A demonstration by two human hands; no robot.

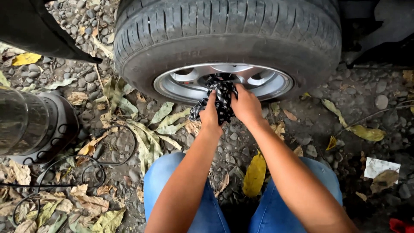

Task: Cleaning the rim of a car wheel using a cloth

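Note:
A car tyre (228, 30) with a silver alloy rim (172, 84) stands in front of me on gravel. My left hand (211, 114) and my right hand (245, 105) are both closed on a black-and-white patterned cloth (223, 97), pressing it against the hub at the centre of the rim. A loose end of the cloth hangs down to the left of my left hand. My knees in blue jeans (168, 181) show at the bottom of the view.
A shiny metal machine (30, 123) with black cables (92, 166) sits on the ground at left. Dry and yellow leaves (254, 174) cover the gravel. A white paper scrap (381, 166) lies at right. The dark car body (34, 26) overhangs top left.

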